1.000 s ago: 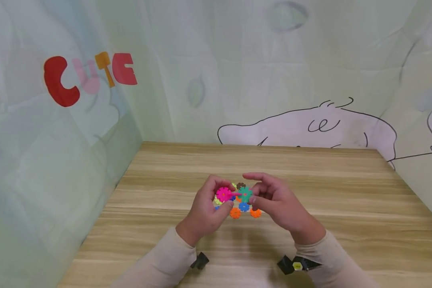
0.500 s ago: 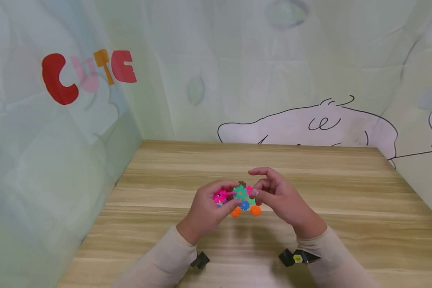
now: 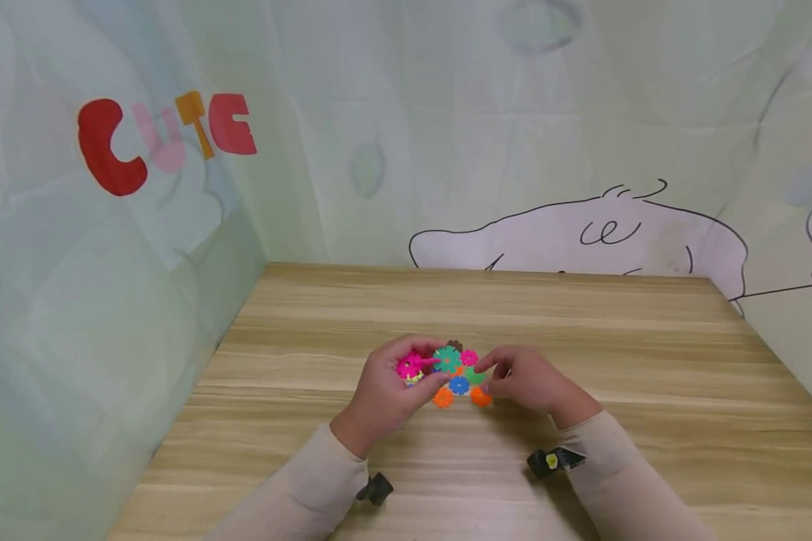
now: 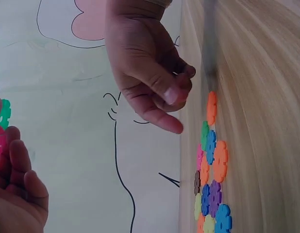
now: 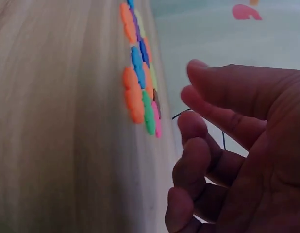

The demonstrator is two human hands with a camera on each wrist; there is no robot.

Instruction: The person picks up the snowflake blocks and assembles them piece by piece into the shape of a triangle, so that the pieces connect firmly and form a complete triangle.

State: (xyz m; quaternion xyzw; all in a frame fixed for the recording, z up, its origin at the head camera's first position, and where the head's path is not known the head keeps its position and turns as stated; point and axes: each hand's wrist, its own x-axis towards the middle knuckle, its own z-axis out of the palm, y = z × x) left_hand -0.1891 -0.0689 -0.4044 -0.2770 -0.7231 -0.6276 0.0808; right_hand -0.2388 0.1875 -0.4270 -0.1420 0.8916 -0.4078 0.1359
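My left hand pinches a bright pink snowflake disc between thumb and fingers. A teal-green snowflake disc is joined to it by another pink piece seen edge-on. Thumb and index of my right hand point down over the right end of the loose discs, nearest a light green disc and an orange disc. In the right wrist view, nothing is between the loosely bent fingers. The left wrist view shows the right hand above the tabletop, apart from the discs.
Several flat notched discs lie close together on the wooden table, among them a blue disc, a pink disc, a brown disc and a purple disc. Printed fabric walls stand behind and left.
My left hand has shifted the joined pink and green discs slightly left. My right hand has let go of the green disc, moved away and lowered toward the loose discs.
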